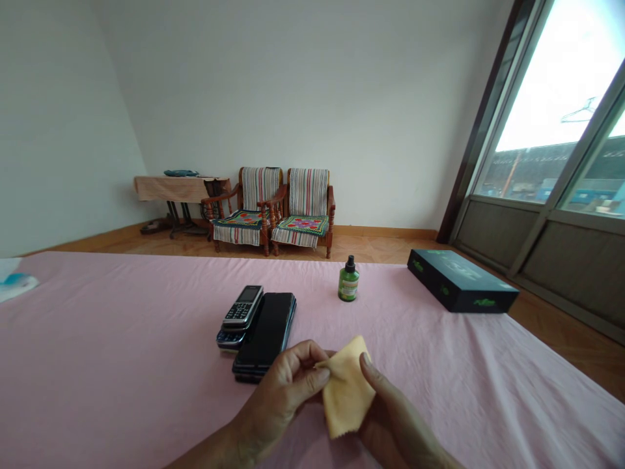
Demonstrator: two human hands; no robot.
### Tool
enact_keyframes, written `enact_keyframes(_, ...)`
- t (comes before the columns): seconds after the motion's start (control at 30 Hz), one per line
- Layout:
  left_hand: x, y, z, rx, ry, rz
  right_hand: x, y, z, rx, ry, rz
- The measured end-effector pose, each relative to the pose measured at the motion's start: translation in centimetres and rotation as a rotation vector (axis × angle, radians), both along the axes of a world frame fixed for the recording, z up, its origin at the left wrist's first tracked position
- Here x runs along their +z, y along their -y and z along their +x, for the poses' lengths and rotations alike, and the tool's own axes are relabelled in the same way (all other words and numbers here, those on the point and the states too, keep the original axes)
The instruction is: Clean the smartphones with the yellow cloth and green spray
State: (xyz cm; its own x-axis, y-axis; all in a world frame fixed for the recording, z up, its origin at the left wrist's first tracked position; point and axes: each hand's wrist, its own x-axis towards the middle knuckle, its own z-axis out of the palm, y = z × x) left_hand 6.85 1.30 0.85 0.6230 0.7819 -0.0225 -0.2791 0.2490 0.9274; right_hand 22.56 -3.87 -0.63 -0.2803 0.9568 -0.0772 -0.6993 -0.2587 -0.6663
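A small yellow cleaning cloth point(347, 394) with a zigzag edge is held up between my two hands. My left hand point(288, 384) pinches its left edge between thumb and fingers. On the other side, my right hand point(390, 410) grips the cloth with the thumb on its front; those fingers are mostly hidden behind it. Just beyond my left hand lies a stack of black smartphones point(266, 332). Beside that stack on the left, a silver keypad phone point(243, 307) rests on top of a dark blue keypad phone point(230, 340).
A green spray bottle point(348, 283) with a black cap stands upright on the pink sheet point(122, 352). At the right sits a black box point(461, 280). Farther back are two wooden chairs point(300, 208), a cloth-covered table point(170, 189) and a glazed door point(537, 169).
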Motion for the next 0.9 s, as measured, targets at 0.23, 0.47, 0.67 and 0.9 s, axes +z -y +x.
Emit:
enact_keyframes(0.23,-0.9,-0.1,0.2,0.133,-0.335,0.308,-0.8,0.2,0.8,-0.051,0.239,0.027)
enact_keyframes(0.47,-0.2,0.3,-0.8,0.337,-0.627,0.817,-1.4,-0.1,1.6,-0.145,0.312,-0.048)
enact_keyframes(0.67,0.1,-0.5,-4.8,0.448,-0.925,1.219,-1.7,-0.4,2.1,-0.288,0.283,-0.083)
enact_keyframes(0.9,-1.6,-1.8,-7.0,0.566,-1.387,1.371,-2.8,-0.6,2.5,-0.251,0.367,-0.080)
